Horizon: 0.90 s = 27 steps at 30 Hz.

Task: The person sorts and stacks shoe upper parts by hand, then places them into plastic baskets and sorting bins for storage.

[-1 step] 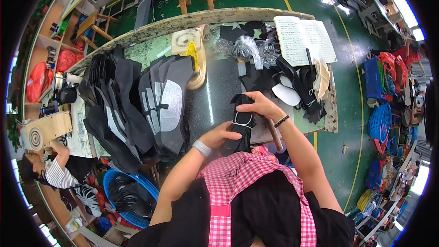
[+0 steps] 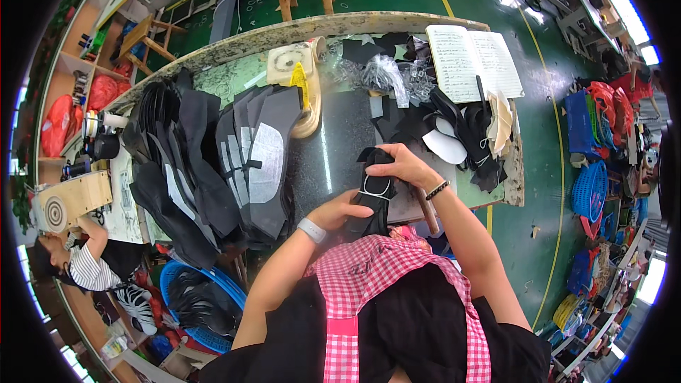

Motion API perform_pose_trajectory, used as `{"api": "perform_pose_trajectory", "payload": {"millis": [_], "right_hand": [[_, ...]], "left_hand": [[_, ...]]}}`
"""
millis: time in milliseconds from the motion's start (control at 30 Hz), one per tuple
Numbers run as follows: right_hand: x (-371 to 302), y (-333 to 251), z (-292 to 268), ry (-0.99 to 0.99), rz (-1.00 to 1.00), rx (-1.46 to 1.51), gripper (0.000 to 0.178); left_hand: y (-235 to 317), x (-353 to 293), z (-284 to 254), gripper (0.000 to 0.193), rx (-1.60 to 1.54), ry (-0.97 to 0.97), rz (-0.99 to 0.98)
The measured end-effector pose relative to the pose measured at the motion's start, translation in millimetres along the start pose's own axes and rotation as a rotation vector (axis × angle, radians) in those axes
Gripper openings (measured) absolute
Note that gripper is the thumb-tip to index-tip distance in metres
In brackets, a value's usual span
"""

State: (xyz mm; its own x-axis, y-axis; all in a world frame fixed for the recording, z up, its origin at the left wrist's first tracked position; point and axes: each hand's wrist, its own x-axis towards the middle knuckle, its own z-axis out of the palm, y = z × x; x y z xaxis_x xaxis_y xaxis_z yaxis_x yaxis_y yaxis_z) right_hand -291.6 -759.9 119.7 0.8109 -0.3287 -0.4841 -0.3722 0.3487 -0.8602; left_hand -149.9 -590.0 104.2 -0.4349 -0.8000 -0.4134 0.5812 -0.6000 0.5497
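A bundle of black cut fabric pieces [image 2: 376, 202], tied round the middle with a white band [image 2: 374, 194], is held upright near the table's front edge. My right hand [image 2: 401, 164] grips its upper end, the thumb lying across the front. Lower down, my left hand [image 2: 340, 209] is closed on the bundle's left side with its thumb over the pieces. Some fingers of both hands are hidden behind the bundle. To the left lies a fanned stack of dark grey pieces [image 2: 273, 110] with silvery patches. Further left are more black pieces [image 2: 198, 142].
Across the table are a cream machine part [image 2: 284, 64] with a yellow piece [image 2: 299, 85], clear plastic wrap [image 2: 386, 74] and an open notebook [image 2: 454, 64]. Black and white scraps [image 2: 447, 143] lie right. A blue basket [image 2: 170, 276] stands lower left; a person [image 2: 89, 262] sits beyond it.
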Motion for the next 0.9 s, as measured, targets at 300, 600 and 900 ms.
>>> {"api": "perform_pose_trajectory", "payload": {"millis": [300,600,900], "right_hand": [[-23,8,34,0.006,-0.133,-0.203,0.03],[-59,-12,33,0.426,-0.116,-0.023,0.031],[-61,28,90,0.605,-0.22,-0.069,0.037]], "left_hand": [[-6,-21,-6,0.081,-0.057,-0.128,-0.042],[-9,-30,4,0.049,-0.174,0.238,0.094],[10,4,23,0.038,-0.503,0.302,0.21]]}}
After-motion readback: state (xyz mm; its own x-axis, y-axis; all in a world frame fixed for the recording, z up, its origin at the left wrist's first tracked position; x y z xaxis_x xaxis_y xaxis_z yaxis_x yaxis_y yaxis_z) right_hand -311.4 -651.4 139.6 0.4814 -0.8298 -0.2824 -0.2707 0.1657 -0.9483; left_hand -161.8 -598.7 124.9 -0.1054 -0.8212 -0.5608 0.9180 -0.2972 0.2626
